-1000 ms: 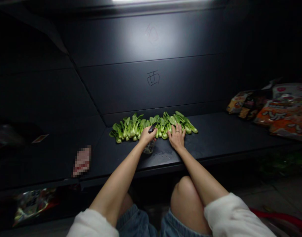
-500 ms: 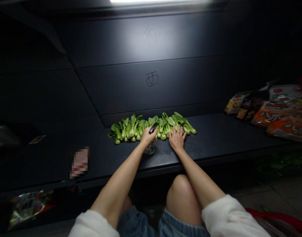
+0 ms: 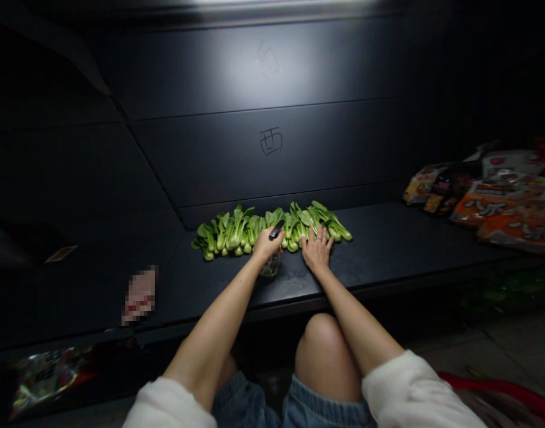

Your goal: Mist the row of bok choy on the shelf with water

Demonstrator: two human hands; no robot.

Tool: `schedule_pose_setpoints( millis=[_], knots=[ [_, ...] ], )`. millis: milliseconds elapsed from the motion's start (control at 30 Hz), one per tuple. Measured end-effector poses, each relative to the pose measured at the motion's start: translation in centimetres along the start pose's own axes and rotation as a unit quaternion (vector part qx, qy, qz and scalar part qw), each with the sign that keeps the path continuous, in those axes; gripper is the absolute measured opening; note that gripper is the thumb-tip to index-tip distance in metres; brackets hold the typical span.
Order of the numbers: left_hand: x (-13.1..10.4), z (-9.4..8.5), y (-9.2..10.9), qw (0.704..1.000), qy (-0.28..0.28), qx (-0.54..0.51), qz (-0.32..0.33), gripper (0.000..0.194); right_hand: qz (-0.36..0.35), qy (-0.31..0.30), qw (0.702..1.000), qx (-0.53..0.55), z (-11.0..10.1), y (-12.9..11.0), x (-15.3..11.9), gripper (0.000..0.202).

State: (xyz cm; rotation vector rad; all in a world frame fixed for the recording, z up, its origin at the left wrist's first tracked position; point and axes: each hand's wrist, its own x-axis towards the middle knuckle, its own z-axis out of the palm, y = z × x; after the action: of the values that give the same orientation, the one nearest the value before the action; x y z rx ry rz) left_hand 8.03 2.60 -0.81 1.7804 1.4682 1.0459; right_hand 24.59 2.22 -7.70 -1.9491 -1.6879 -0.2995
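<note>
A row of bok choy point(image 3: 236, 232) lies along the back of the dark shelf point(image 3: 379, 238), leaves toward the back panel and pale stem ends toward me. My left hand point(image 3: 266, 246) is closed around a clear spray bottle point(image 3: 270, 268) with a black top, held in front of the middle of the row; its grip hides part of the bottle. To the right, my right hand point(image 3: 317, 251) rests with spread fingers against the stem ends, holding nothing. A few wet spots show on the shelf between the hands.
Orange snack bags point(image 3: 513, 208) are piled on the shelf at right. On the left lie a small card point(image 3: 62, 254) and a blurred-out pinkish item point(image 3: 141, 294). A shiny packet point(image 3: 49, 374) sits lower left. A red rim point(image 3: 499, 389) shows at lower right, near my knees.
The whole view has shifted slightly. Both hands keep their places at the bok choy, with the spray bottle still in my left hand.
</note>
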Motion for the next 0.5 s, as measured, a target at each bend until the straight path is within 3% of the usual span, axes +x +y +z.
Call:
schedule_pose_setpoints(
  millis=[233,500],
  knots=[
    [-0.02,-0.05,0.13,0.999,-0.034,-0.014,0.018,0.022,0.001,0.001,1.0,0.002,-0.06,-0.08,-0.05,0.057],
    [0.24,0.29,0.04,1.0,-0.014,0.002,-0.003,0.026,-0.002,-0.001,1.0,0.007,-0.24,-0.12,-0.07,0.057]
  ],
)
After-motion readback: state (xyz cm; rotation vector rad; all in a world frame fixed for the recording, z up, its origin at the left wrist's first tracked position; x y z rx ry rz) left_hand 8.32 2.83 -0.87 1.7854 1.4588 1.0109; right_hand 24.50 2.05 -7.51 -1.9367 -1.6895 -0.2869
